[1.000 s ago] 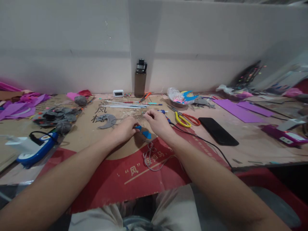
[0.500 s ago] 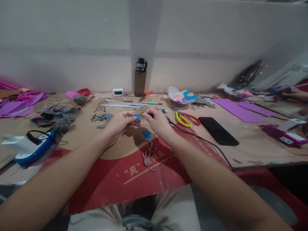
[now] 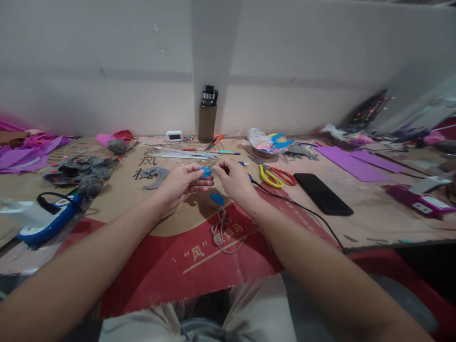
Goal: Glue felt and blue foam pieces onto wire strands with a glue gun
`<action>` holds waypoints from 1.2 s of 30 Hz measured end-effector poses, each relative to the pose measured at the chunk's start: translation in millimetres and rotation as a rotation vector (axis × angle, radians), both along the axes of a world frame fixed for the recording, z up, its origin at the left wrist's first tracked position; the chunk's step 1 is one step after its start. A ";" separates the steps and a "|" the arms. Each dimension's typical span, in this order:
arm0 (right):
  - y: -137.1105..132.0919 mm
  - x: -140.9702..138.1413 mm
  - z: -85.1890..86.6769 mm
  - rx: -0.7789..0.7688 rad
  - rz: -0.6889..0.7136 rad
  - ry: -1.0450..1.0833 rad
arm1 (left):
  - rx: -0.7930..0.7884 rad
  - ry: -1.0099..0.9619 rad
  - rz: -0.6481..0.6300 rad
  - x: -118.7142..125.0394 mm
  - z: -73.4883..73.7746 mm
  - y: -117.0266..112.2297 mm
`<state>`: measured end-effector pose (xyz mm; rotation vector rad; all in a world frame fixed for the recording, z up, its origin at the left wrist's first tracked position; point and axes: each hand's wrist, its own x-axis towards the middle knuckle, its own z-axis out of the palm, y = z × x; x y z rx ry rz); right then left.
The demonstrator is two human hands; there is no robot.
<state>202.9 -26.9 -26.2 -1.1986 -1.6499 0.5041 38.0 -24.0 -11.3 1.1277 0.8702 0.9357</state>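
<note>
My left hand point(image 3: 183, 185) pinches a small blue felt piece point(image 3: 205, 172) between thumb and fingers above the cardboard. Close beside it, the fingers of my right hand point(image 3: 233, 179) are pinched together at the piece's right edge; what they grip is too small to make out. Another blue felt piece point(image 3: 217, 198) lies on the cardboard point(image 3: 171, 266) just below my hands. Nearer to me, a loose grey cord point(image 3: 223, 232) is looped on the red part of the cardboard. A grey felt crescent point(image 3: 158, 178) lies left of my left hand.
Yellow-and-red-handled scissors point(image 3: 272, 176) and a black phone point(image 3: 322, 194) lie to the right, with a black cable point(image 3: 302, 206) running past. A bottle point(image 3: 207, 116) stands at the wall. Purple sheets point(image 3: 351, 163) lie farther right; a blue glue gun point(image 3: 53, 223) sits left.
My left hand has shifted slightly right with the blue felt piece, and more of the piece now shows. My right hand stays pinched close to it.
</note>
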 end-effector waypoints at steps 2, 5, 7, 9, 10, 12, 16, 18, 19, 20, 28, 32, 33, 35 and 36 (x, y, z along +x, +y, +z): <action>-0.2 0.1 0.2 0.010 -0.007 -0.006 | -0.004 -0.006 -0.001 0.2 0.9 -0.6; -1.1 -0.4 0.9 0.016 -0.009 -0.013 | -0.003 -0.003 -0.008 1.1 1.8 -1.6; -2.0 -1.1 1.7 0.013 -0.003 -0.011 | -0.003 0.012 0.003 1.6 2.0 -2.4; -2.6 -1.5 2.3 0.006 0.005 -0.003 | -0.003 0.026 0.017 1.5 1.9 -2.6; -2.6 -1.4 2.5 -0.001 0.006 0.006 | 0.000 0.031 0.024 1.1 1.5 -2.4; -1.4 -0.8 2.3 -0.017 0.001 0.029 | 0.015 0.071 0.051 -0.6 0.2 -1.3; 4.0 0.5 0.8 -0.100 0.002 0.188 | 0.206 0.411 0.216 -4.6 -2.4 1.8; 5.6 -0.2 1.3 -0.197 0.020 0.344 | 0.363 0.563 0.307 -4.9 -2.4 2.6; 5.4 -1.0 2.1 -0.260 0.036 0.436 | 0.425 0.577 0.331 -4.2 -2.1 2.6; 4.4 -2.1 3.3 -0.322 0.064 0.531 | 0.461 0.547 0.329 -3.1 -1.8 2.4; -10.1 -13.2 8.7 -0.579 0.344 0.918 | 0.305 0.074 0.140 9.8 -4.4 -1.7; -11.2 -14.6 8.8 -0.631 0.433 0.954 | 0.261 0.006 0.154 10.8 -6.5 -1.5; -11.2 -14.7 8.9 -0.638 0.442 0.960 | 0.260 0.000 0.163 10.8 -6.8 -1.3; -11.2 -15.1 8.6 -0.649 0.445 0.967 | 0.266 -0.009 0.177 11.0 -6.9 -1.1; -11.2 -15.6 8.1 -0.654 0.443 0.969 | 0.269 -0.011 0.181 11.1 -6.8 -1.1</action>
